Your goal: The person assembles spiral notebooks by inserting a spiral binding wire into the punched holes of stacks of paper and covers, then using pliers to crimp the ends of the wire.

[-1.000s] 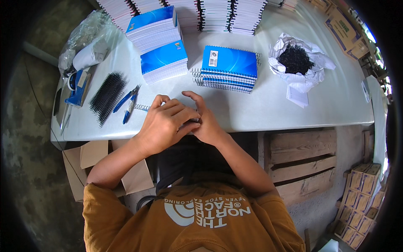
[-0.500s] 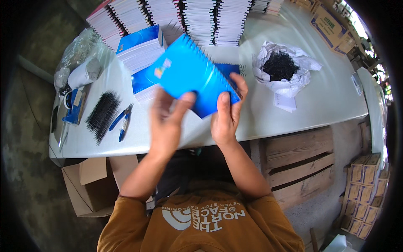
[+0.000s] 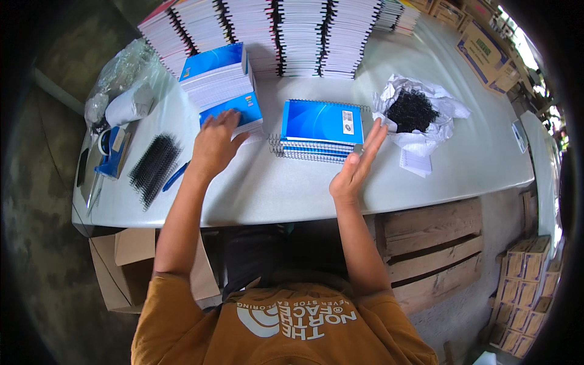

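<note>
**Both hands open over the worktop, blue notebooks between them**

Left hand (image 3: 216, 141) is up, palm down, fingers spread, holding nothing — hovering over the near edge of a short stack of blue-covered pads (image 3: 234, 115) at approx 11 o'clock from centre. Can't tell if fingertips touch the top cover. Right hand (image 3: 358, 164) is open too, fingers straight & together, edge-on, empty, just beside the right end of the spiral notebook stack (image 3: 321, 129). That stack lies flat, blue cover up, wire binding along the near & far edges, sitting at 12 o'clock between the two hands, hands well apart.

Rest of the grey worktop (image 3: 292, 188): at 9 o'clock a bundle of black binding combs (image 3: 153, 167), a blue-handled tool (image 3: 176, 175) just beside it. At 1 o'clock, crumpled white paper holding a heap of black wire coils (image 3: 412, 111). Along the far edge, 12 o'clock, a row of tall stacks of bound pads (image 3: 298, 36). Clear plastic bag (image 3: 118, 79) at 10 o'clock. Cardboard boxes (image 3: 529, 274) stacked on the floor, 4 o'clock.
</note>
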### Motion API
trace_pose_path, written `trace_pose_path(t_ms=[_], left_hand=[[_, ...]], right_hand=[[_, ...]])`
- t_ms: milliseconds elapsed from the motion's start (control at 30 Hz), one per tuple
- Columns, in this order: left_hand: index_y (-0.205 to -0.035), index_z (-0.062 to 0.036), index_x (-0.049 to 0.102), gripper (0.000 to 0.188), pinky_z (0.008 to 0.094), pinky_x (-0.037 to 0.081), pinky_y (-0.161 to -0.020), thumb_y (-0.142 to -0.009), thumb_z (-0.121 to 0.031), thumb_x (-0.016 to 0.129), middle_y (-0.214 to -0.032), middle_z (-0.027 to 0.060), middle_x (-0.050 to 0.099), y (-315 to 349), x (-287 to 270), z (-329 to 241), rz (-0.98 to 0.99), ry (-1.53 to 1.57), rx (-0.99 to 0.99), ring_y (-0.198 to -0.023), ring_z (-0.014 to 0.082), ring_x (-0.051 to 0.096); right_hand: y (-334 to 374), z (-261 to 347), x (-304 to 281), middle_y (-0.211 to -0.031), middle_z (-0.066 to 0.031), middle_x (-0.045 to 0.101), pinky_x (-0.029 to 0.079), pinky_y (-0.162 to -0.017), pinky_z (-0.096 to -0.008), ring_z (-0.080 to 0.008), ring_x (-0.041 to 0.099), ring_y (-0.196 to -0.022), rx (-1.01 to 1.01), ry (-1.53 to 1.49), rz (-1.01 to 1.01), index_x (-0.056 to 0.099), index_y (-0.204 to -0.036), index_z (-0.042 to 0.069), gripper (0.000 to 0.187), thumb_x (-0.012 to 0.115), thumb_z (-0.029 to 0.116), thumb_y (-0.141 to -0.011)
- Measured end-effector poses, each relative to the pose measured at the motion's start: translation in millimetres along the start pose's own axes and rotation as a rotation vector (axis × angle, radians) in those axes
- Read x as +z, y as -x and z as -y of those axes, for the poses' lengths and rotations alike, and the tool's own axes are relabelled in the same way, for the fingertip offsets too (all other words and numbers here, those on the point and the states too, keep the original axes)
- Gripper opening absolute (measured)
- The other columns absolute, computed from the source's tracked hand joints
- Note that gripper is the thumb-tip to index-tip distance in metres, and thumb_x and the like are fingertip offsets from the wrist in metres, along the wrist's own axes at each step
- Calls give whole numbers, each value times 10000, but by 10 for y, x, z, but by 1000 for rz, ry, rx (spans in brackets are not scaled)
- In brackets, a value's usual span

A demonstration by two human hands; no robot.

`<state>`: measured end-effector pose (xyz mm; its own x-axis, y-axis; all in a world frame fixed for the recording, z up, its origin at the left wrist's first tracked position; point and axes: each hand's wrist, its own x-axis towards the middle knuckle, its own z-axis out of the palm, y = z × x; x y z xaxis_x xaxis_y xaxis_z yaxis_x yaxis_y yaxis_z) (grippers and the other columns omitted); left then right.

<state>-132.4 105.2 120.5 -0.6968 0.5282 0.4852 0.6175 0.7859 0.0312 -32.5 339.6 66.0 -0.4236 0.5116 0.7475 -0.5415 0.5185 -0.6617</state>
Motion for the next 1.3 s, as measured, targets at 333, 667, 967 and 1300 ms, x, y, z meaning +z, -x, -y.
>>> trace_pose_path(t_ms=[333, 667, 967, 1300], left_hand=[[-1031, -93, 666, 237, 405, 508, -701, -805, -164, 649, -886, 158, 664, -213, -234, 228, 250, 172, 42, -762, 351, 628], [-1110, -133, 623, 350, 402, 513, -725, -769, -191, 679, -1006, 115, 659, -115, -188, 200, 305, 30, 9, -808, 330, 636], [-1206, -160, 578, 407, 424, 490, -773, -818, -258, 648, -1008, 171, 644, -958, -417, 665, -366, 13, 281, -871, 358, 617], [-1073, -119, 679, 339, 338, 490, -786, -768, -267, 699, -952, 144, 678, -1282, -576, 906, 319, 145, 14, -800, 280, 645]], right_hand=[[-29, 35, -23, -1383, -246, 377, 188, -1067, -534, -470, 246, -1315, -101, 193, 156, 314, -1356, -84, 590, 438, 286, -913], [195, 356, -17, -1262, -214, 513, 338, -1025, -418, -361, 306, -1307, -339, 155, 185, 428, -1247, -76, 459, 526, 116, -841], [371, 463, 217, -877, -49, 678, 452, -760, -342, -208, 625, -886, -164, 3, 586, 625, -1043, 61, 279, 590, -2, -773], [405, 496, 152, -755, -37, 664, 493, -661, -325, -199, 650, -680, -117, -3, 628, 634, -983, 57, 257, 584, -44, -752]])
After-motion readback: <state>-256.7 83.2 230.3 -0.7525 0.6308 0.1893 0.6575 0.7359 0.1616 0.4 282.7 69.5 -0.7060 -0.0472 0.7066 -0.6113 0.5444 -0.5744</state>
